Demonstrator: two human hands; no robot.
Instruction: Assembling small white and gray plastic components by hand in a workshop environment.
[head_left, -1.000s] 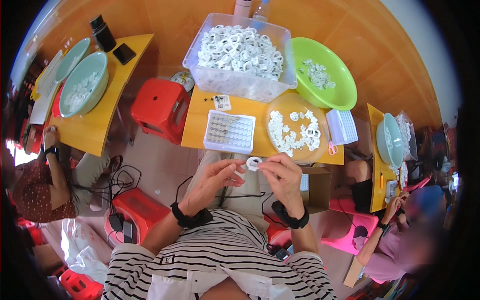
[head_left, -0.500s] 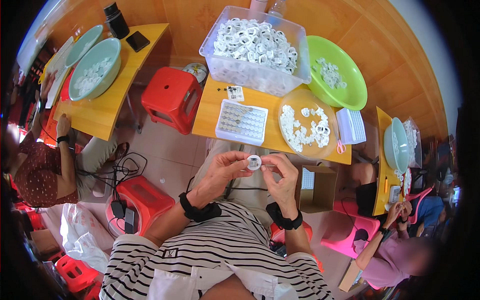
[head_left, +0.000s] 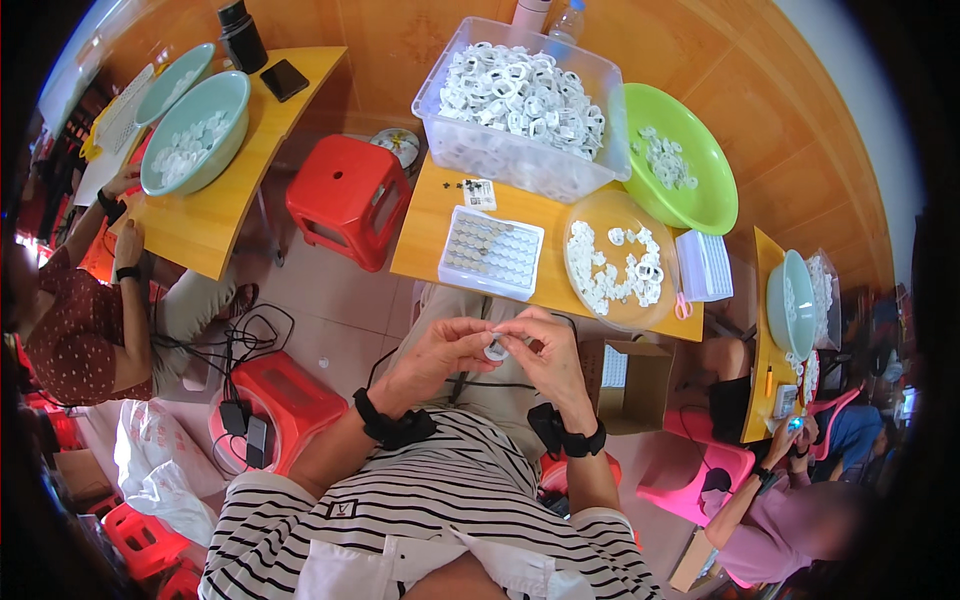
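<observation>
Above my lap, a small round white plastic part (head_left: pixel 494 352) is pinched between the fingertips of both hands. My left hand (head_left: pixel 450 350) is closed on it from the left. From the other side, the thumb and fingers of my right hand (head_left: pixel 546 352) close over its upper edge and hide part of it. Beyond my hands, a white tray (head_left: pixel 480 284) with rows of round silvery discs stands at the table's near edge. To its right is a shallow clear round tray (head_left: pixel 612 312) of loose white plastic pieces.
A large clear bin (head_left: pixel 520 155) heaped with white ring-like parts stands at the back of my table (head_left: pixel 425 235), beside a green basin (head_left: pixel 705 205). Pink scissors (head_left: pixel 683 306) lie near the right edge. A red stool (head_left: pixel 335 190) and a cardboard box (head_left: pixel 640 395) flank my knees. Co-workers sit on both sides.
My right fingers have moved over the round part, which is now tilted and more covered than before. At the right, a bluish light now shows at a co-worker's hands.
</observation>
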